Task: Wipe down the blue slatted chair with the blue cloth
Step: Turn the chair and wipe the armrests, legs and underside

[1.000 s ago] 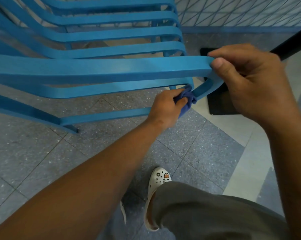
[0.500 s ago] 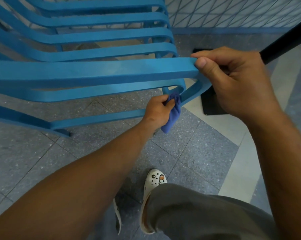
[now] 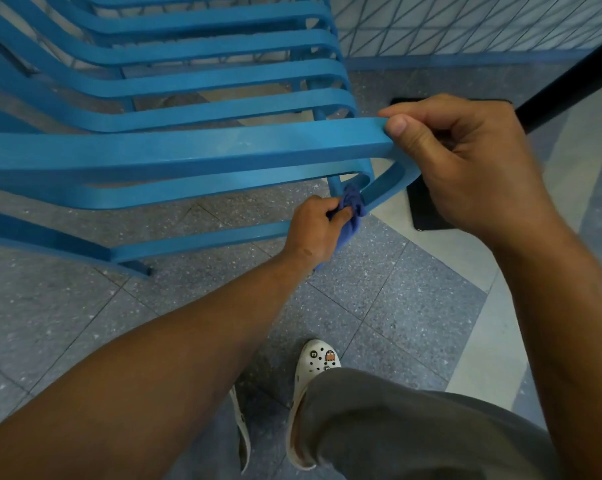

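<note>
Blue cloth (image 3: pixel 351 211) in left hand (image 3: pixel 311 230); no legible writing.

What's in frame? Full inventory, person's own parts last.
chair: 1, blue, slatted, upper left to centre
cloth: 1, blue, bunched against the chair's curved corner bar
floor: grey speckled tiles with a pale strip at right
black base plate: 1, on the floor behind the right hand
black bar: 1, diagonal, upper right
wall: pale with a line pattern, top right
clogs: 2, white, bottom centre
trouser leg: 1, grey, bottom right
left hand: grips the cloth
right hand: grips the chair's top corner
</note>
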Motion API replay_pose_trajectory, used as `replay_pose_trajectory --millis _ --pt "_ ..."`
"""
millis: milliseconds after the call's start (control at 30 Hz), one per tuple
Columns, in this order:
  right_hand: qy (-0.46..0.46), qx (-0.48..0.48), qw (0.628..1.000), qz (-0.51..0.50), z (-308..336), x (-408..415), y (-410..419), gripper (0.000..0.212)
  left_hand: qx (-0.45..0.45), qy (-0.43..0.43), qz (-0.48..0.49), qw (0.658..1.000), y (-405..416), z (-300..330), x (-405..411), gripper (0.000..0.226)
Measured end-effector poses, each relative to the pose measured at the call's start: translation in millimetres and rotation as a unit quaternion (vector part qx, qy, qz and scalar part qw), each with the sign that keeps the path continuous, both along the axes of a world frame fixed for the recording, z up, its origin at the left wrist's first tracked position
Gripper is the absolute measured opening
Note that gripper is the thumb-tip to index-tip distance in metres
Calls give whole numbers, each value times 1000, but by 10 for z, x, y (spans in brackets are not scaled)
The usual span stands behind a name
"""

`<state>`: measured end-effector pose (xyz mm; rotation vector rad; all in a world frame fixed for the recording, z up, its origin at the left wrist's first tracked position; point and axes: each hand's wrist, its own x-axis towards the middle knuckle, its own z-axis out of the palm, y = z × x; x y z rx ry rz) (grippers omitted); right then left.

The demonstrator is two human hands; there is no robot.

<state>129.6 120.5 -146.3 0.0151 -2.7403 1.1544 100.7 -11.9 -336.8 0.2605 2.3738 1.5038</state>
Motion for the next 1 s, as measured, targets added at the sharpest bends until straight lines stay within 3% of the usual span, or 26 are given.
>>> replay_pose_trajectory --millis 233,433,567,867,1000 --pt "-7 -7 1000 -3 -11 -1 8 26 -142 -7 -18 990 -80 -217 -16 34" --pt "-2 -16 1000 -6 -23 -4 3 27 -219 16 -21 975 -319 -128 -106 27" --pt "-7 -9 1000 -4 -18 18 -1 29 -258 -5 -17 966 -681 -163 -238 37" --pt "50 -31 998 -10 -105 33 -76 27 -220 27 -40 974 -638 -156 -140 13" --pt "53 -36 998 -8 -125 21 -65 28 -224 37 -41 973 -464 -117 -78 21"
